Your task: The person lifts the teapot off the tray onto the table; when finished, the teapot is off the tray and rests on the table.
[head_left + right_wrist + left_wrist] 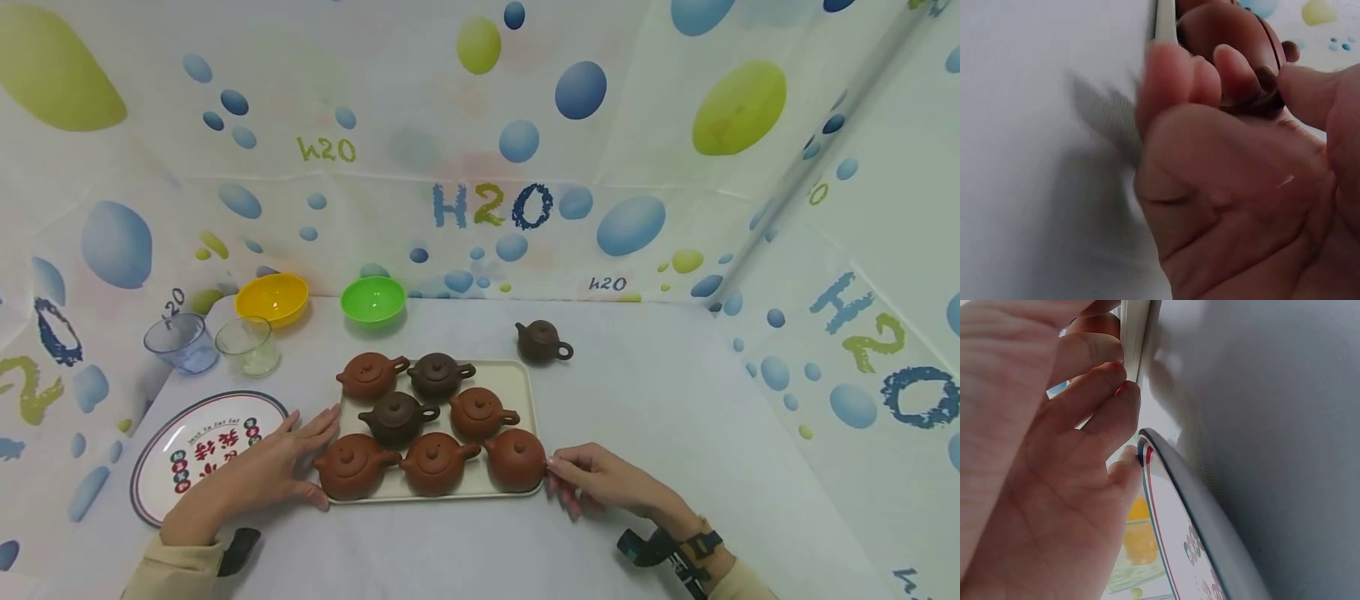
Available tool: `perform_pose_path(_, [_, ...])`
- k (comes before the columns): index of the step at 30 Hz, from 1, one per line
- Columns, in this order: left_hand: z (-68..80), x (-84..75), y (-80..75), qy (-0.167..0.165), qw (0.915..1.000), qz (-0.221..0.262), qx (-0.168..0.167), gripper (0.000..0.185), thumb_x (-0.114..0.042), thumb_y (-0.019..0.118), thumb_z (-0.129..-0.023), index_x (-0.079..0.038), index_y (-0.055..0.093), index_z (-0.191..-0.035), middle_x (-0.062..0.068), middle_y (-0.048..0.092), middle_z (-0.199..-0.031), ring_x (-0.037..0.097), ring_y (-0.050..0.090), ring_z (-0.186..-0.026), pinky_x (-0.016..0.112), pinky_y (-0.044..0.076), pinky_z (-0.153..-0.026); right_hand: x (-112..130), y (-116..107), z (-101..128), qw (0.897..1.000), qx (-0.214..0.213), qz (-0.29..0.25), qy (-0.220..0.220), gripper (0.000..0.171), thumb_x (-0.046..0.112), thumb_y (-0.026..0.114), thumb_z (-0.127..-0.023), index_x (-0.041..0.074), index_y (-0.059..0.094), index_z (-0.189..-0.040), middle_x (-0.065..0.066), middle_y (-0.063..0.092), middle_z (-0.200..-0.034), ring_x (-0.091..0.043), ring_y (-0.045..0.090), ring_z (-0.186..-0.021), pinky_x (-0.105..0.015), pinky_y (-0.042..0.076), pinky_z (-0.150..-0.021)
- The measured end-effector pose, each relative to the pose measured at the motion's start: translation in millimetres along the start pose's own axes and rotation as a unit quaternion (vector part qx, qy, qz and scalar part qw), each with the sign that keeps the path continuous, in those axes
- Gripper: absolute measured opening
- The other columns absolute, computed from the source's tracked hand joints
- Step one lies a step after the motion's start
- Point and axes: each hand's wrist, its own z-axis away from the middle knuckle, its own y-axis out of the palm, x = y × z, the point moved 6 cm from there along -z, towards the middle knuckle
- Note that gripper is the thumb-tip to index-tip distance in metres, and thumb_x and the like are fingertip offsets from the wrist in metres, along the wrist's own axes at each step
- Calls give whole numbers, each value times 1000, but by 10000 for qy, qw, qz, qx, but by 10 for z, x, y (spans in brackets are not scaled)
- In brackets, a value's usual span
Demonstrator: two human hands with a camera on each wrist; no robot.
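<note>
A beige tray (517,383) in the middle of the white table carries several clay teapots, some reddish and some dark brown. My left hand (313,457) lies at the tray's left front corner, fingers stretched along the left edge and thumb at the front. In the left wrist view those fingertips (1116,375) touch the tray rim (1134,331). My right hand (561,479) is at the right front corner, beside the front right teapot (516,458). In the blurred right wrist view its fingers (1175,75) are loosely curled and hold nothing, near the tray edge (1164,22) and that teapot (1222,31).
One dark teapot (542,342) stands alone behind the tray's right side. A printed round plate (202,446) lies just left of my left hand. A yellow bowl (272,297), a green bowl (372,298), a blue glass (180,342) and a clear glass (247,346) stand at the back left. Patterned curtains enclose the table.
</note>
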Motion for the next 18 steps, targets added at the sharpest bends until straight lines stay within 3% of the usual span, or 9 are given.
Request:
perform_pose_path(5, [1, -5, 3, -82, 10000, 24, 32, 112, -50, 95, -65, 6, 53, -153, 28, 36, -169, 68, 30, -150, 84, 22, -119, -23, 55, 2, 9992, -149, -351, 114, 47, 33, 48, -115, -9, 61, -99, 4, 56, -77, -3, 45, -56, -13, 37, -47])
perform_pose_path(11, [-10, -2, 13, -146, 9998, 83, 100, 113, -49, 95, -65, 5, 52, -154, 27, 36, -170, 63, 33, -152, 82, 21, -121, -34, 43, 62, 9989, -392, -262, 47, 45, 31, 49, -115, -6, 56, -92, 7, 54, -75, -2, 43, -55, -13, 36, -46])
perform_pose_path(18, [-22, -1, 8, -112, 9999, 64, 86, 114, -50, 95, -65, 5, 51, -154, 27, 35, -170, 59, 37, -152, 82, 21, -122, -29, -181, 283, 9967, -739, -301, -157, 40, 26, 45, -116, -5, 54, -93, 6, 53, -77, -1, 44, -57, -14, 35, -45])
